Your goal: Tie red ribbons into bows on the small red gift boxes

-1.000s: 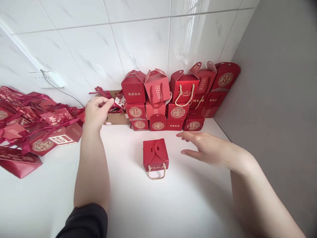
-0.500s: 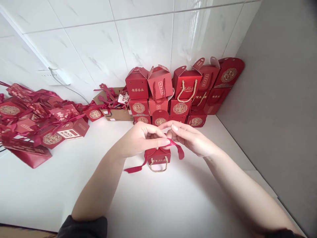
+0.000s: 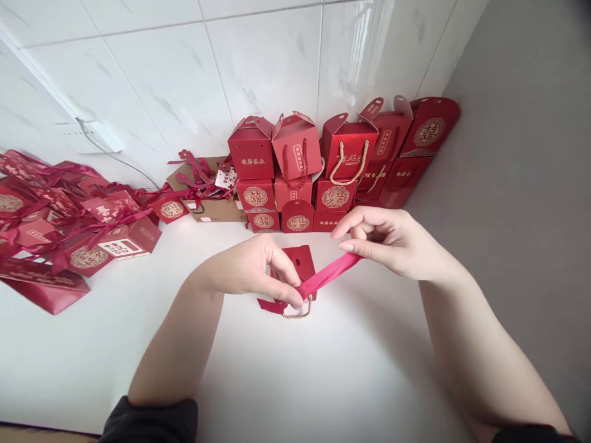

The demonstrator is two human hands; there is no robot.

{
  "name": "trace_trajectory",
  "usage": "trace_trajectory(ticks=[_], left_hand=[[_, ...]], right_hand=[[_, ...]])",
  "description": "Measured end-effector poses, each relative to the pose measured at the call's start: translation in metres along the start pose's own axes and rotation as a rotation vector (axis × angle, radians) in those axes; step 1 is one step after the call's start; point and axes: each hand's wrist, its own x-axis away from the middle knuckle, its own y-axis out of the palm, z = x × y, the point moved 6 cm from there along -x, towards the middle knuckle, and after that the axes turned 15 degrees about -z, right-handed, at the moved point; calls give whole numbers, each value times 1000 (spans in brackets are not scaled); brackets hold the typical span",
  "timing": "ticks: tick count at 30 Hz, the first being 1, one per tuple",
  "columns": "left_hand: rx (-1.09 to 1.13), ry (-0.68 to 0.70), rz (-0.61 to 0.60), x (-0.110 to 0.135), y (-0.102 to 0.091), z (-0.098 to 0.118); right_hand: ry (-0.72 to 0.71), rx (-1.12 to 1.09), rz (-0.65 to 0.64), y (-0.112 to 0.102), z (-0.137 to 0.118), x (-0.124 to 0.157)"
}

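Note:
A dark pink ribbon (image 3: 333, 272) is stretched at a slant between my two hands. My left hand (image 3: 252, 271) pinches it between thumb and fingers, and a loose end hangs below that grip. My right hand (image 3: 385, 243) has the other part, higher up and to the right, with the fingers curled toward the thumb. Beneath and behind the left fingers stands a small red gift box (image 3: 302, 261) with a hole in its raised flap and a gold rope handle (image 3: 297, 315) at its front. My left hand and the ribbon cover much of this box.
Stacked red boxes (image 3: 298, 216) stand against the tiled wall (image 3: 263, 61). A cardboard box (image 3: 215, 211) of ribbons and tags sits left of them. Ribboned red boxes (image 3: 133, 237) pile up at far left, below a wall socket (image 3: 87, 136) with a cable. A grey panel (image 3: 521, 184) borders the right.
My right hand has moved right and away from my left, drawing the ribbon out straight. My left hand has come slightly lower, and more of the small box's flap now shows.

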Motion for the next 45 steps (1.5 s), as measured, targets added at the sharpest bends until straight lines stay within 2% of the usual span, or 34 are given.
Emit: trace_trajectory(ticks=[6, 11, 13, 15, 19, 23, 25, 28, 34, 40, 45], left_hand=[[-131, 108, 36, 3, -3, 8], [-195, 157, 1, 10, -7, 8], [-172, 124, -49, 6, -2, 5], [-97, 91, -47, -4, 4, 3], [53, 111, 132, -30, 17, 1], [163, 35, 179, -39, 24, -6], [238, 47, 173, -37, 23, -6], [352, 92, 97, -33, 22, -2], [270, -65, -13, -31, 23, -11], [234, -78, -41, -22, 20, -7], [178, -64, -155, -4, 20, -2]], right_hand=[[83, 253, -5, -19, 0, 10], [107, 274, 64, -29, -2, 17], [93, 223, 66, -25, -5, 17], [54, 173, 24, -15, -10, 14], [-26, 110, -129, 10, -17, 6], [-10, 117, -166, 15, -16, 3], [2, 126, -146, 12, -15, 3], [35, 176, -104, 6, -12, 4], [89, 316, -74, -7, -5, 7], [120, 407, 91, -35, 2, 16], [211, 590, 275, -60, 3, 30]])
